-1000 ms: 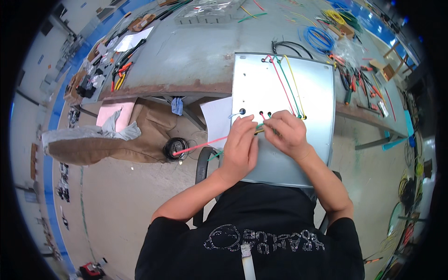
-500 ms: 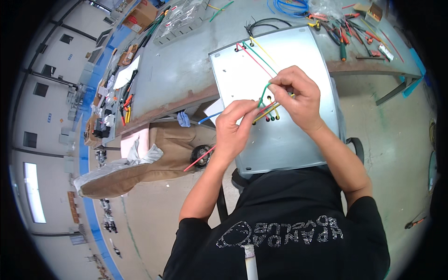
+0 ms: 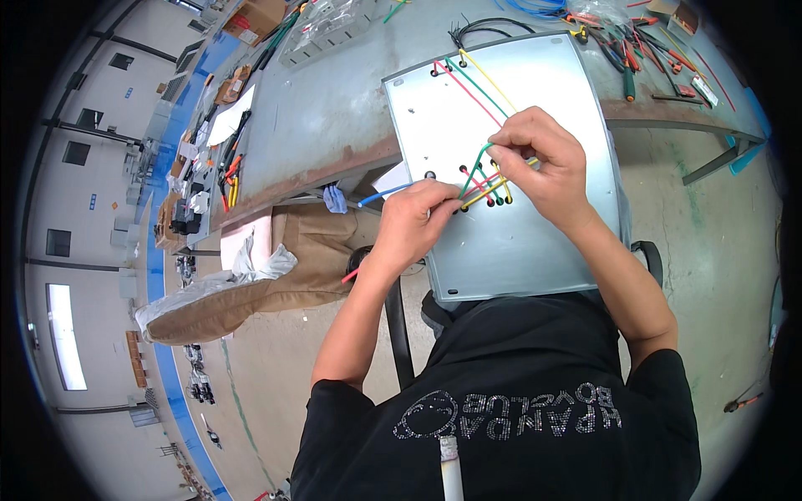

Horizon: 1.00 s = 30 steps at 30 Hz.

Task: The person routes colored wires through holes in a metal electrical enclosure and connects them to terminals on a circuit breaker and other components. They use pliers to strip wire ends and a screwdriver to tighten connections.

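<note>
Across my lap leans a grey metal panel (image 3: 518, 259), its far end against the workbench. Red, green (image 3: 482, 88) and yellow wires run from holes near its far edge towards my right hand, and more wires cross around the holes at its middle. My right hand (image 3: 543, 171) pinches a bent green wire (image 3: 475, 167) between thumb and fingertips. At that wire's lower end my left hand (image 3: 411, 219) is closed, thumb against fingers, with several wires together at its fingertips. A blue wire (image 3: 380, 197) sticks out beyond the left knuckles; a red wire end (image 3: 349, 275) shows beside the left wrist.
The metal workbench (image 3: 326, 125) bears a clear plastic box (image 3: 326, 37), black cables (image 3: 480, 33), a blue wire coil (image 3: 539, 7) and a pile of hand tools (image 3: 631, 63). More tools lie on its left. A brown cloth-covered thing (image 3: 259, 292) is at left.
The whole view has shifted slightly, with the panel higher and further right in it. Less of the red wire shows by my left wrist. Both hands keep their grip on the wire.
</note>
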Each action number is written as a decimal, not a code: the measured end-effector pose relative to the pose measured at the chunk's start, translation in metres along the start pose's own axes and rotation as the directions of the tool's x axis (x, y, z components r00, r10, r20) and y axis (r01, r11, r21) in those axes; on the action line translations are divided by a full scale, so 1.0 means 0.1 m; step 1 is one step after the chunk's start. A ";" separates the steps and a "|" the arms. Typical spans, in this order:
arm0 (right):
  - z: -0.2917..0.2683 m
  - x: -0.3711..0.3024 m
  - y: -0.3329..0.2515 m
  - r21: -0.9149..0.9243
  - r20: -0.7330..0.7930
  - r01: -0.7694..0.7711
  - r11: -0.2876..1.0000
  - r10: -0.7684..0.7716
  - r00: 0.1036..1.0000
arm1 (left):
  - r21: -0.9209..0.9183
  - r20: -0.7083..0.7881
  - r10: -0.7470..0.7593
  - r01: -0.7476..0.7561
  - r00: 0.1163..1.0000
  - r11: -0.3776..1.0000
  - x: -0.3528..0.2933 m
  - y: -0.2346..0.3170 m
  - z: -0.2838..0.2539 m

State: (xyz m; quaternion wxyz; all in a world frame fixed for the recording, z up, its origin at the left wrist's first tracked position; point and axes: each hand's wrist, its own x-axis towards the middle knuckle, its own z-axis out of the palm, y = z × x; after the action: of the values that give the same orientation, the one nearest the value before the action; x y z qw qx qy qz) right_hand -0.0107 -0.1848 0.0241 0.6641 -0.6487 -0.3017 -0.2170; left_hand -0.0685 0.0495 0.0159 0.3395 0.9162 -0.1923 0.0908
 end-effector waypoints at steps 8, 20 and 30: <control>-0.06 -0.04 -0.06 -0.056 0.099 0.071 0.996 -0.065 0.993 | -0.005 0.014 0.049 -0.049 0.999 0.999 -0.01 -0.04 0.03; 0.07 -0.16 -0.16 -0.119 0.485 0.141 0.983 -0.066 0.872 | 0.143 -0.116 0.085 -0.068 0.990 0.987 -0.25 -0.28 0.02; 0.44 -0.30 0.03 -0.375 0.623 0.352 0.858 -0.048 0.781 | 0.007 -0.308 -0.102 0.110 0.946 0.994 -0.62 -0.47 0.04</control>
State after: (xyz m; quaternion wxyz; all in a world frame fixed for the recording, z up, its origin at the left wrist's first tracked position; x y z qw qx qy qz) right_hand -0.0358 -0.1442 0.0005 0.3299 -0.7875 -0.5009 -0.1415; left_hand -0.1050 0.0980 -0.0331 0.3587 0.9040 -0.0866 0.2160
